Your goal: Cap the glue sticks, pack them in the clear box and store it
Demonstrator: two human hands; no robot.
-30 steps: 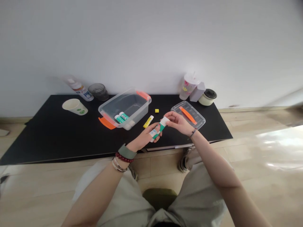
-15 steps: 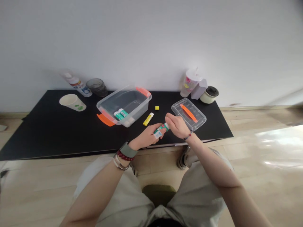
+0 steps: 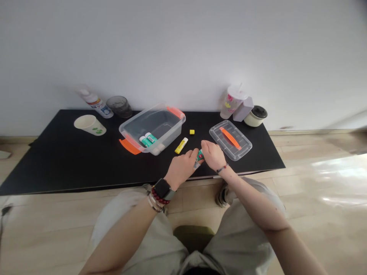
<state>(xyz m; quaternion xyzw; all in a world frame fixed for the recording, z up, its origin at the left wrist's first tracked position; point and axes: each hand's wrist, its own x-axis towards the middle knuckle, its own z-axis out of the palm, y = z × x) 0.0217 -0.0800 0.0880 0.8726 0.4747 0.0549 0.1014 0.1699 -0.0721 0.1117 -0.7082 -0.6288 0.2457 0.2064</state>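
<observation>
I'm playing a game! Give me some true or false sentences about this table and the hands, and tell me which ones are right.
1. The left hand and the right hand both hold a green and white glue stick. True.
2. The clear lid is on the plastic box. False: it lies on the black table, to the right of the box.
3. Two green and white sticks lie in the box. True.
4. The yellow glue stick is in the box. False: it lies on the table beside the box.
5. The paper cup stands upright. False: it lies on its side.
</observation>
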